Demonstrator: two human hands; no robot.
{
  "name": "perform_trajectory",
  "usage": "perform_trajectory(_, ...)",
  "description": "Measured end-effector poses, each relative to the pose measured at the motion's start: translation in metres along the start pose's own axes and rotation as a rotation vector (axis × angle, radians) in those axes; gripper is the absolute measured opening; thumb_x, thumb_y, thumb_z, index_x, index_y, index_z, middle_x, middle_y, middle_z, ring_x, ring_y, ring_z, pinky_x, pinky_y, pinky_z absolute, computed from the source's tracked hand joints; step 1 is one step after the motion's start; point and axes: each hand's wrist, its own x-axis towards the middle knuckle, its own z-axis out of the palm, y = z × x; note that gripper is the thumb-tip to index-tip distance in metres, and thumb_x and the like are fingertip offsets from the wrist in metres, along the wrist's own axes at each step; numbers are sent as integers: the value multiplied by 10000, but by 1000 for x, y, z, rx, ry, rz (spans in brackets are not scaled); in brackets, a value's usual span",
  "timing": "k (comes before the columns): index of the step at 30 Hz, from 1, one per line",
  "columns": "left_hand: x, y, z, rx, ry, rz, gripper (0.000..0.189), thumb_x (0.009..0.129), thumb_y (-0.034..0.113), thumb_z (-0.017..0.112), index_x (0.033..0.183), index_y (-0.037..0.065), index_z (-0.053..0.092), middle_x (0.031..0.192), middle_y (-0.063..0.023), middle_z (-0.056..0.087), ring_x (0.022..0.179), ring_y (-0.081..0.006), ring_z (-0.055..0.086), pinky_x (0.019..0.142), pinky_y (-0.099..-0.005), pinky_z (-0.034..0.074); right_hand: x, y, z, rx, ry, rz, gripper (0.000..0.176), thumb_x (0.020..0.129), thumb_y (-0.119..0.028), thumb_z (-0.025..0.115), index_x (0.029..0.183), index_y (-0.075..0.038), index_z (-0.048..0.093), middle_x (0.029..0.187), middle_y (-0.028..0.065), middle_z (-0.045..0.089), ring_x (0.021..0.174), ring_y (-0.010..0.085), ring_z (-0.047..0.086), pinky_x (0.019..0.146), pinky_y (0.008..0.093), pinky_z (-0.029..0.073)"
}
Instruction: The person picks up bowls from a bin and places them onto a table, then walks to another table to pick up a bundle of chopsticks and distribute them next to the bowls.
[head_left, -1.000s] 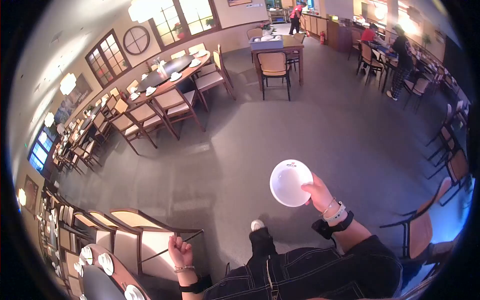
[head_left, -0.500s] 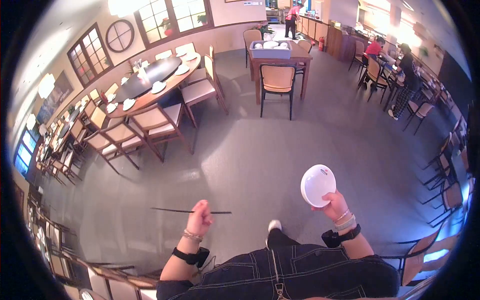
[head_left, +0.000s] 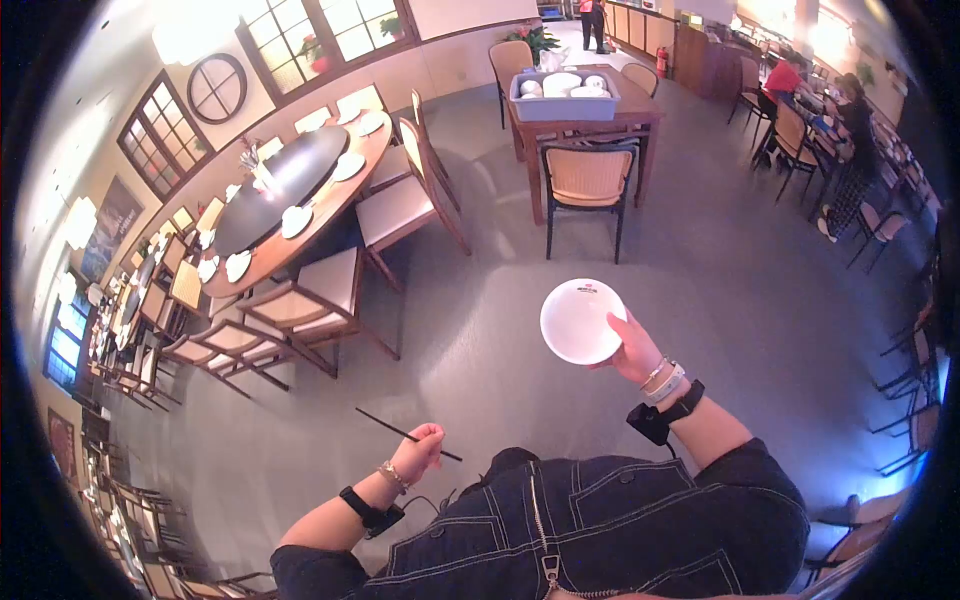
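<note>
A thin black chopstick [head_left: 385, 422] is gripped in my closed left hand [head_left: 425, 448], low and left of centre, slanting down to the right across the fist. My right hand [head_left: 638, 348] holds a white bowl [head_left: 576, 325] by its right side, thumb over the rim and the other fingers mostly hidden behind it. The bowl's mouth is tilted towards me, and a small printed mark shows near its top edge. Both hands are out in front of my body above the grey floor, well apart from each other.
Ahead, a wooden table [head_left: 640, 115] bears a grey tub [head_left: 563, 108] of white dishes, with a cane-backed chair [head_left: 588, 178] before it. On the left stands a dining table with a dark turntable [head_left: 285, 190], white tableware and chairs around it. People work at the far right.
The tub table and dining table appear nearer. My right hand has brought the bowl up and left, turning its mouth more towards me. The chopstick in my left hand slants more steeply.
</note>
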Motion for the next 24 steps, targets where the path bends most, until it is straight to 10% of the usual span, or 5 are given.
perform_trajectory(13, 369, 265, -49, 4, -142, 131, 81, 820, 176, 455, 763, 119, 458, 540, 70, 347, 431, -46, 312, 445, -224, 367, 374, -83, -69, -274, 386, 36, 437, 827, -299, 463, 1192, -93, 339, 996, 84, 530, 832, 195, 570, 569, 364, 517)
perform_trajectory(24, 617, 436, -13, -146, -159, 279, 236, 839, 224, 417, 631, 126, 365, 530, 46, 285, 422, -61, 252, 438, -246, 338, 653, -202, -199, -480, 653, -502, 368, 829, -246, 459, 1078, 24, 484, 1044, 80, 523, 958, 161, 477, 834, 265, 357)
